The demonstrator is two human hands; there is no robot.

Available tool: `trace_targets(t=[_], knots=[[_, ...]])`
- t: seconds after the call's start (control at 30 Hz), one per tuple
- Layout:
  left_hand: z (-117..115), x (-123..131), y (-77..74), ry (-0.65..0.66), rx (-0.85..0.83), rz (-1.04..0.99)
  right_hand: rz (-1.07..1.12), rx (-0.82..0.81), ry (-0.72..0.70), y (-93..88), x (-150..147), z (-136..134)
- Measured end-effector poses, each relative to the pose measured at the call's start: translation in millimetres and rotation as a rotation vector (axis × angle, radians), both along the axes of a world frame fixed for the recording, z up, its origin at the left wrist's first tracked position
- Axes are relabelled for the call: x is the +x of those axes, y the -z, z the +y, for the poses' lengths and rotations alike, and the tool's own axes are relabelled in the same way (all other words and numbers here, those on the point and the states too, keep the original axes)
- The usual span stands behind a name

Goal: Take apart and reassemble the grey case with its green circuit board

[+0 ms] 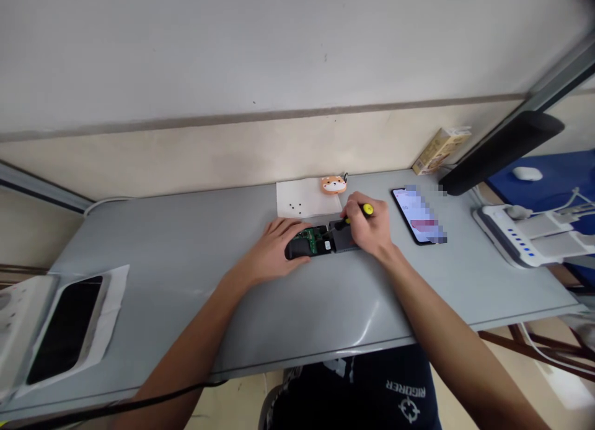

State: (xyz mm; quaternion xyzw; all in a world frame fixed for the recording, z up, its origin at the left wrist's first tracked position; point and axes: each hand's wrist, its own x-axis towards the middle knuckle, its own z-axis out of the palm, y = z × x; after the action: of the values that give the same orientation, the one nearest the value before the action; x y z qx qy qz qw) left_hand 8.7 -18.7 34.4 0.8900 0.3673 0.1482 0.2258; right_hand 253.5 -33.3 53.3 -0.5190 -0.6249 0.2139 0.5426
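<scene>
My left hand point(279, 247) is wrapped round the left end of an opened black electronic device point(320, 246), thumb along its near side and fingers over its far side. A green circuit board point(314, 238) shows inside it. In my right hand point(372, 225) is a screwdriver point(367, 209) with a yellow and black handle. Its shaft slants down to the left, and the tip is over the device near the board; whether it touches a screw is too small to tell. Just behind lies a white paper point(302, 194) bearing several tiny dark screws point(297, 207).
An orange animal-face case point(333, 184) sits on the paper. To the right are a lit phone point(416, 216), a small box point(441, 150), a black cylinder point(502, 151) and a power strip point(515, 235) with plugs. A dark-screened tablet point(67, 324) lies at the left.
</scene>
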Motion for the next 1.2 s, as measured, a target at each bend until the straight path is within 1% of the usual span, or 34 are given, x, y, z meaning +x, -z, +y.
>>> trace_targets(t=[0.13, 0.27, 0.37, 0.47, 0.63, 0.9, 1.1, 1.2], knots=[[-2, 5, 5.4, 0.024, 0.064, 0.020, -0.073, 0.015, -0.014, 1.7, -3, -1], [-2, 8, 10.3, 0.059, 0.105, 0.024, -0.030, 0.012, 0.004, -0.2, -3, 0], [-2, 8, 12.0, 0.069, 0.110, 0.025, -0.033, -0.009, -0.012, 0.1, -3, 0], [-1, 8, 12.6, 0.071, 0.103, 0.017, -0.060, -0.007, -0.033, 0.7, -4, -1], [0, 7, 13.0, 0.077, 0.085, 0.018, -0.045, 0.016, -0.008, -0.9, -3, -2], [-1, 8, 13.4, 0.073, 0.084, 0.019, -0.074, 0.001, -0.034, -1.1, -3, -1], [-2, 9, 12.8, 0.092, 0.096, 0.030, -0.053, 0.040, 0.007, -1.7, -1, -1], [-2, 9, 12.5, 0.089, 0.091, 0.022, -0.059, 0.014, -0.003, -0.4, -1, -1]])
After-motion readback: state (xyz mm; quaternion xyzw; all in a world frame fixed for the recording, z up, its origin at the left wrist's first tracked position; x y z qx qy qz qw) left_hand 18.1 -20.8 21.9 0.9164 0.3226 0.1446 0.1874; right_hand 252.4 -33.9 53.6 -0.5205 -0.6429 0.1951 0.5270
